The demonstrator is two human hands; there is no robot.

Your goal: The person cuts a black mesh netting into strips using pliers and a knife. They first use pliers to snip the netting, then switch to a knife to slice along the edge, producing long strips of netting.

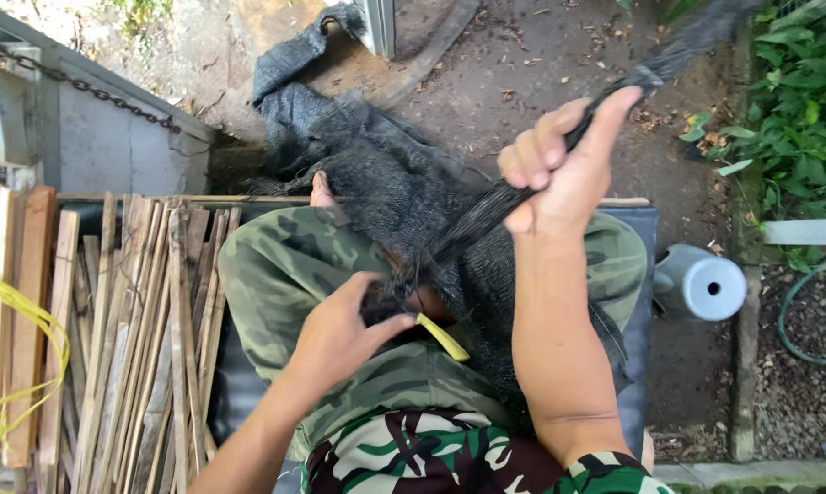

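A length of black woven mesh netting (386,174) is spread from the dirt ground across the camouflage-trousered lap (285,256) of a seated person. Part of it is gathered into a tight twisted strand — this strand is gripped in the closed right hand (559,165), which is raised above the right knee with the fingers curled round it, and the strand's end is seen running up and away past the index finger toward the top edge. The lower end of the strand is drawn down to the lap, where the left hand (340,334) is closed on a small tool with a yellow handle (442,337); only the handle is shown, the working end being hidden by the fingers and the bunched net.

To the left, a pile of thin split bamboo slats (139,329) is laid side by side, with loose yellow cord (15,320) beside it and a rusty chain (84,87) stretched along a grey concrete wall. To the right, a grey plastic pipe stub (706,285) is seen just beside the knee, with green leafy plants (797,101) and a green hose (797,320) farther off.
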